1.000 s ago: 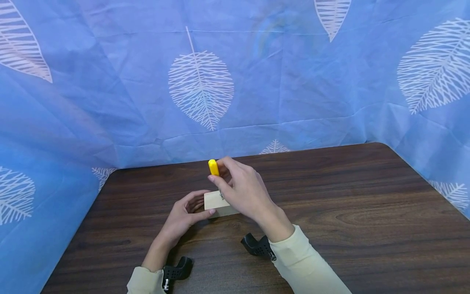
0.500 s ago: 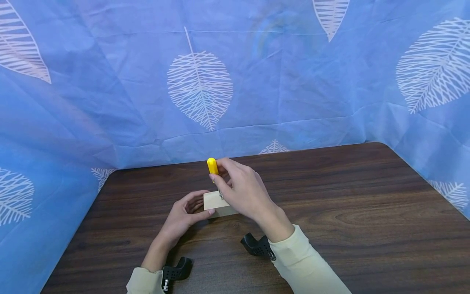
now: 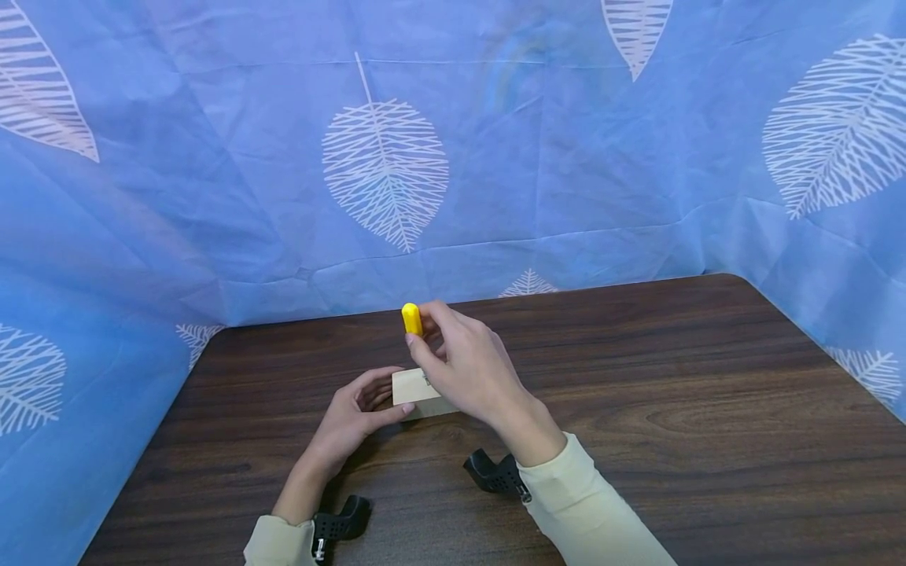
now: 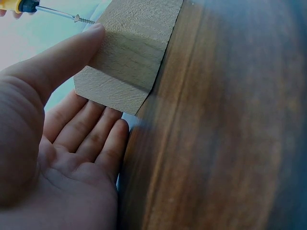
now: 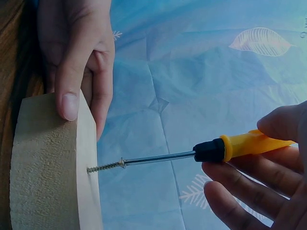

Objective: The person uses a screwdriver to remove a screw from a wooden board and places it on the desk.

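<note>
A pale wooden block [image 3: 416, 387] lies on the dark table. My left hand [image 3: 347, 420] grips its left end, with the thumb on the near side and the fingers at the far side. From the block's top a screw [image 5: 106, 167] stands up, its tip in the wood and most of its thread showing. The tip of a screwdriver [image 5: 163, 157] with a yellow and black handle meets the screw's head. Thumb and fingers of my right hand [image 3: 474, 365] pinch the yellow handle above the block. In the head view this hand hides the block's right end.
The dark wood-grain table [image 3: 672, 377] extends to both sides of the hands. Behind it hangs a blue cloth [image 3: 283, 157] with white leaf prints. Black wrist mounts [image 3: 347, 517] are strapped at both cuffs.
The yellow handle shifts and tilts slightly between the right hand's fingers, and the thumb moves a little. The left hand and the block keep their place.
</note>
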Motion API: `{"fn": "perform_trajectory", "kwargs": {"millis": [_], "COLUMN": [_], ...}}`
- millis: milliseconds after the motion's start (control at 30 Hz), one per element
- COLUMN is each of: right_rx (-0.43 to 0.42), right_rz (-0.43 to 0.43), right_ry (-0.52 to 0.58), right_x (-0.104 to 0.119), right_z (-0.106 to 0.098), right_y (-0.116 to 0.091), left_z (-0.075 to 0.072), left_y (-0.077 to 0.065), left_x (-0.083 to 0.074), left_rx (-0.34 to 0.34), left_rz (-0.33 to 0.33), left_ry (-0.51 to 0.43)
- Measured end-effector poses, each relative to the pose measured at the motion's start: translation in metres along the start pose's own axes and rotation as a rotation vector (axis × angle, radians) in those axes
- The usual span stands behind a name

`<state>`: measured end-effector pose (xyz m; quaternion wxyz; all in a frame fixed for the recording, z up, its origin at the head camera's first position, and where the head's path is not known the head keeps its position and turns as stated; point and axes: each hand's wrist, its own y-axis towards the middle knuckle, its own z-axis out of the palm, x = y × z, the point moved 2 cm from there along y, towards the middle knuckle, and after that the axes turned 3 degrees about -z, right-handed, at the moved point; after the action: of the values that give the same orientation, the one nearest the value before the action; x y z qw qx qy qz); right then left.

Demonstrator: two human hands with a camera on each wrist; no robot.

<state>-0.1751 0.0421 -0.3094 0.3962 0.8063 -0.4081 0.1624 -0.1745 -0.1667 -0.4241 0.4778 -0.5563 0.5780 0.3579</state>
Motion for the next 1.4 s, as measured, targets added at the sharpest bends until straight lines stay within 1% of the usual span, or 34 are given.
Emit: {"fn": "perform_trajectory", "kwargs": {"millis": [167, 467, 700, 933, 1100, 1400], "right_rx": [-0.005, 0.004, 0.004, 0.011, 0.0, -0.017], "right_rz": [-0.008, 0.02, 0.008, 0.016, 0.015, -0.004], "right_ry": [0.011, 0.007, -0.026, 0.005, 0.013, 0.015], "right_x": [0.0004, -0.0004, -0.0011, -0.0026, -0.0022, -0.0028], "right_z": [0.0005, 0.0005, 0.001, 0.0028, 0.0028, 0.0026], "right_y": [0.0003, -0.0002, -0.0002, 0.0003, -0.0002, 0.0004], "left_z": [-0.0005, -0.0002, 0.0003, -0.0005, -0.0004, -0.0008], "left_y": [-0.0004, 0.0006, 0.0011, 0.0014, 0.0017, 0.0015], "left_x": [0.0014, 0.0011, 0.0015, 0.0023, 0.0023, 0.0012], "left_rx": [0.008, 0.006, 0.009, 0.013, 0.025, 0.012], "left_rz": [0.006, -0.011, -0.016, -0.011, -0.005, -0.014], "left_ry": [-0.001, -0.016, -0.018, -0.018, -0.025, -0.019]}}
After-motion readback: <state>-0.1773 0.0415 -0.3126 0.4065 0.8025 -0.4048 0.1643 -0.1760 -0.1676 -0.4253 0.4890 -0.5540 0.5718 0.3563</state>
